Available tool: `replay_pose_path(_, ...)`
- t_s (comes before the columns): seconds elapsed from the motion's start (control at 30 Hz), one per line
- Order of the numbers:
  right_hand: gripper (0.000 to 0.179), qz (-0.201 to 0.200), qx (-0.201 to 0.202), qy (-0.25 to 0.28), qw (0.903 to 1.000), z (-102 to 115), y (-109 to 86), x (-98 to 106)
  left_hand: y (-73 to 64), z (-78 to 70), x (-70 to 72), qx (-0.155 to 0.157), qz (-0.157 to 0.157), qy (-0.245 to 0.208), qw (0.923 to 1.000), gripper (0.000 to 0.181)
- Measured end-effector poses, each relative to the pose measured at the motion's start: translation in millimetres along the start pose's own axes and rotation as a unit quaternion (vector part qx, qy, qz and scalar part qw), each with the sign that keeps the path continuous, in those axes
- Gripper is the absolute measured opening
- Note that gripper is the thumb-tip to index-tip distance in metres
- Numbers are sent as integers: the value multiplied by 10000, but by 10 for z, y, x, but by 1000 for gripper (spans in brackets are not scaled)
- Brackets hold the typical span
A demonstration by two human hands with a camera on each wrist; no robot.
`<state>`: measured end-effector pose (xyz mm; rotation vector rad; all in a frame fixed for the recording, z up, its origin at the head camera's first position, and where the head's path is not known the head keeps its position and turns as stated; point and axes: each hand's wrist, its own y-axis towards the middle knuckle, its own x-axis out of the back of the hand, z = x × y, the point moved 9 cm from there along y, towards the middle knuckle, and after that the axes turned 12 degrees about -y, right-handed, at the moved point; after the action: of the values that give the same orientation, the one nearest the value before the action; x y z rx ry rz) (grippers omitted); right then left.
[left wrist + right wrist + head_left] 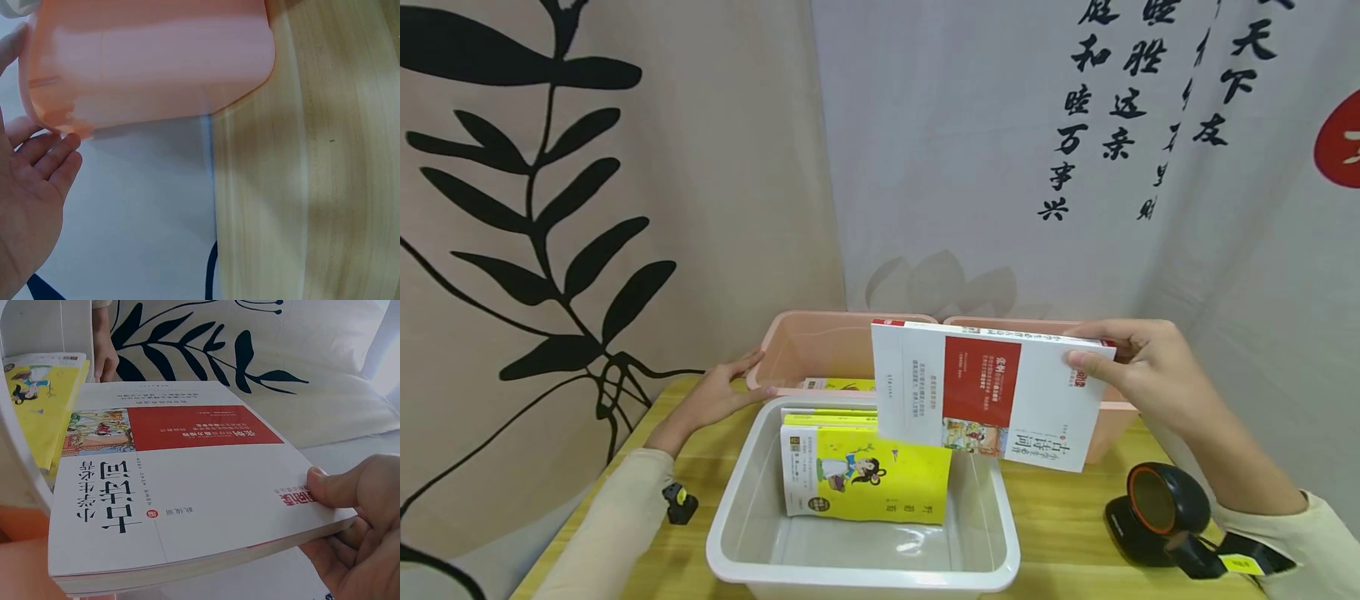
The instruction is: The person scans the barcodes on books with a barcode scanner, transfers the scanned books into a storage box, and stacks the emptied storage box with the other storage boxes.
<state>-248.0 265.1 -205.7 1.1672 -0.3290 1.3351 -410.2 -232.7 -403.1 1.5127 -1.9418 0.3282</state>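
In the head view my right hand [1150, 375] pinches the end of a white book [910, 392] with a red block on its cover. The thumb lies on the cover and the fingers are behind. The book is held up, tilted, over the right part of a white bin [730, 525] and in front of two pink bins. Yellow picture books [887, 492] stand in the white bin, toward its back left. My left hand [715, 400] grips the front left corner of the left pink bin [812, 342], its fingers [56, 156] at the rim.
Another pink bin [1030, 323] stands at the back right, partly hidden by the white book. A yellow book [842, 384] lies in the left pink bin. A black round device [1157, 508] stands on the wooden table [1052, 533]. Behind hangs a printed cloth [955, 167].
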Motion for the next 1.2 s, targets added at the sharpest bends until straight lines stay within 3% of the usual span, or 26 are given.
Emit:
replay_pose_path(0.43, 17, -510, -34, -330, 9981, -301, -242, 380, -1, 3, -8, -75, 43, 46, 10000, 93)
replay_pose_path(0.8, 16, -742, -813, -872, 9901, -693, -499, 735, 4, -4, -8, -120, 18, 58, 9999, 93)
replay_pose_path(0.93, 13, -717, -980, -810, 9893, -839, -581, 827, 12, -5, -5, -127, 25, 67, 9999, 93)
replay_pose_path(1.2, 53, -875, -500, -324, 9944, -952, -676, 922, 12, -8, -5, -80, 31, 64, 9999, 93)
